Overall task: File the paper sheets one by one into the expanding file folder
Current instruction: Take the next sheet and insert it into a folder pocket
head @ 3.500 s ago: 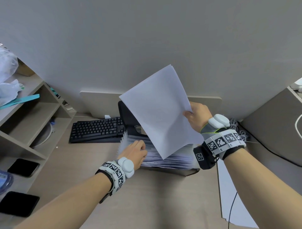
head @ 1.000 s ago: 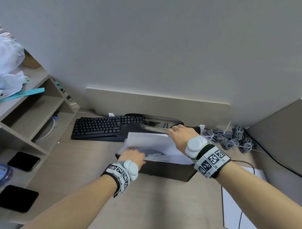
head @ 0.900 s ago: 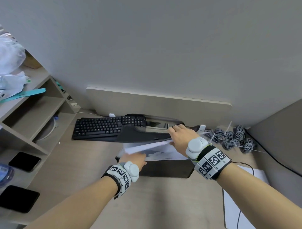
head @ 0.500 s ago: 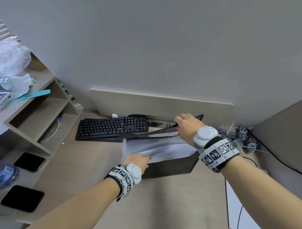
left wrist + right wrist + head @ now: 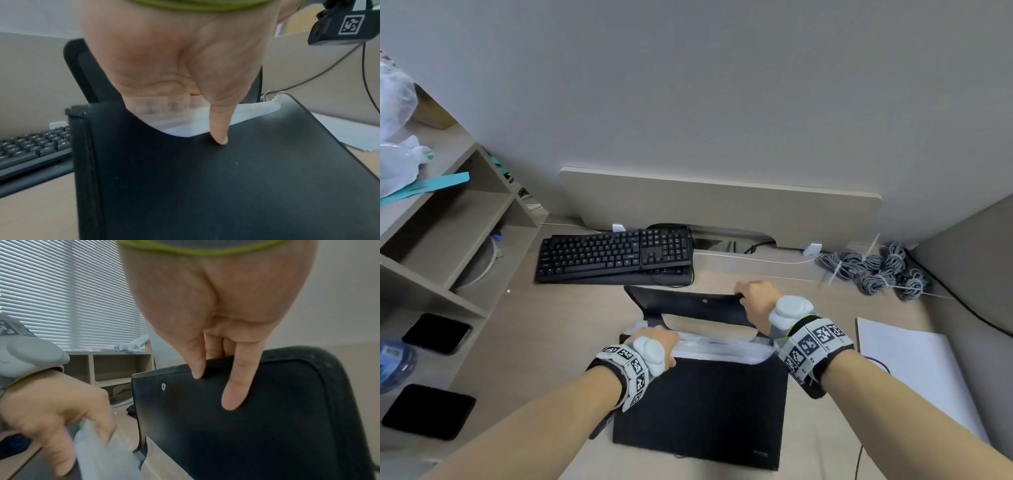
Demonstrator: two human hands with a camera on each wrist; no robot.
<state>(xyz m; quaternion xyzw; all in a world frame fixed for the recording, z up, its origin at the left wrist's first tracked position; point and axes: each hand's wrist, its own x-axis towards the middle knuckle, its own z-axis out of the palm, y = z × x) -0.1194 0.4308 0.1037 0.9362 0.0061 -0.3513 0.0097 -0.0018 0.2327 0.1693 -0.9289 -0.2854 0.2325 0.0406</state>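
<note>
The black expanding file folder stands on the desk with its front face toward me. White filed sheets show along its open top. My left hand grips the folder's top left edge. In the left wrist view its thumb presses the front wall and the fingers reach down behind it among the sheets. My right hand holds the far edge of the black flap, fingers curled over its rim. A stack of loose white sheets lies on the desk to the right.
A black keyboard lies behind the folder, and coiled grey cables at the back right. A shelf unit stands on the left with two dark phones below it. A low panel runs along the wall.
The sheet my right hand held went down into the folder. The right hand then took hold of the flap and lifted it forward. The folder now stands closer to me, squeezed narrower.
</note>
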